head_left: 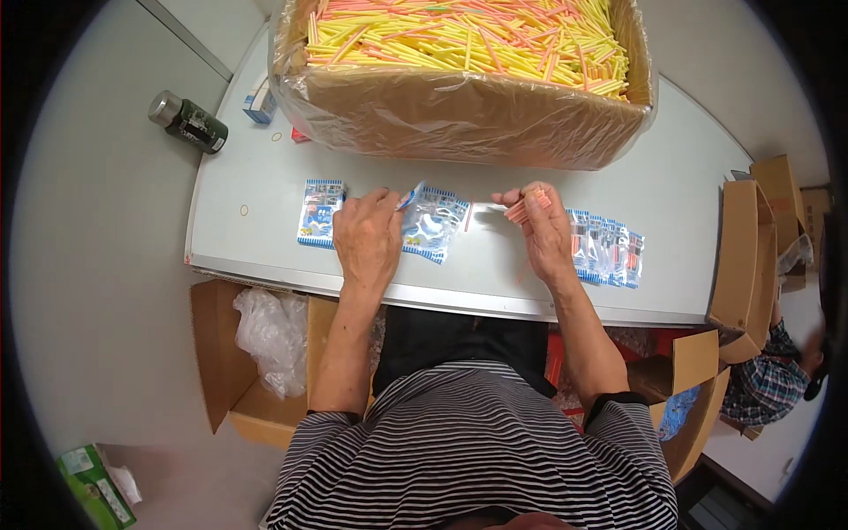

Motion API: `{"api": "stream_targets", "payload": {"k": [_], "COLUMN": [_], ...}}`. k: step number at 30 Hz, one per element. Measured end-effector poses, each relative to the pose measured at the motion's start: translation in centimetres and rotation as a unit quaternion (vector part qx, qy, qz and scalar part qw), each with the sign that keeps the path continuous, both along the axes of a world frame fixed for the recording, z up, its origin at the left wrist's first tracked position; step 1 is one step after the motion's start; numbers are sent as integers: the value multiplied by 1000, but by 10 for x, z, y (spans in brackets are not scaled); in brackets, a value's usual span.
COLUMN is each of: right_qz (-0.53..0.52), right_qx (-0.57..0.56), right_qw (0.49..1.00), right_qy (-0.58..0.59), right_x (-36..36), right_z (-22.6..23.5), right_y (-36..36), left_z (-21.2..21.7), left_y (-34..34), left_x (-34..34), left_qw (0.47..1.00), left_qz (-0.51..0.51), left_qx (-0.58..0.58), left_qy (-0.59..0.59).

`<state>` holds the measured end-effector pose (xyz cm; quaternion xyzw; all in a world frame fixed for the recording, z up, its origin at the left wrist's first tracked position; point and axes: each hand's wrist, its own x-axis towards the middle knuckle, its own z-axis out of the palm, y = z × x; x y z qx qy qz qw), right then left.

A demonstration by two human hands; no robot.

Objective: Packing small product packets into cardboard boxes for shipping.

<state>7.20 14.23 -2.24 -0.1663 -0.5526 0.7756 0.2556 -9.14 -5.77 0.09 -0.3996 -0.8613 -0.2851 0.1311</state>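
Observation:
My right hand is closed around a small bundle of pink sticks, held above the white table. My left hand pinches the raised blue edge of a clear plastic bag printed in blue. The bag lies flat on the table to the right of that hand. Partly under my left fingers is a stack of blue-and-white printed bags. Beside my right wrist, several clear packets with pink sticks inside overlap in a row. One loose pink stick lies between my hands.
A large plastic-lined cardboard box full of yellow and pink sticks stands at the table's back. A dark green flask is at the far left. Open cartons sit below the table's front edge. Another person is at the right.

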Motion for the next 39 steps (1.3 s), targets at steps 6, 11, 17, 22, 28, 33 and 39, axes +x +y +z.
{"api": "stream_targets", "payload": {"k": [6, 11, 17, 22, 28, 33, 39], "right_qz": [6, 18, 36, 43, 72, 72, 63], "right_qx": [-69, -85, -76, -44, 19, 39, -82], "right_qw": [996, 993, 986, 980, 989, 995, 995], "right_qy": [56, 85, 144, 189, 128, 57, 4], "right_x": [-2, -2, -3, -9, -1, 3, 3], "right_z": [16, 32, 58, 67, 61, 56, 49], "right_y": [-2, -6, -7, -14, -22, -25, -20], "left_z": [12, 5, 9, 16, 14, 9, 0], "left_y": [-2, 2, 8, 15, 16, 19, 31], "left_x": [17, 27, 45, 57, 58, 65, 84], "left_qw": [849, 815, 812, 798, 796, 767, 722], "left_qz": [21, -64, -162, -208, -199, -177, -150], "left_qx": [274, 229, 153, 121, 127, 182, 291], "left_qy": [-450, -529, -539, -553, -557, -589, -610]}}
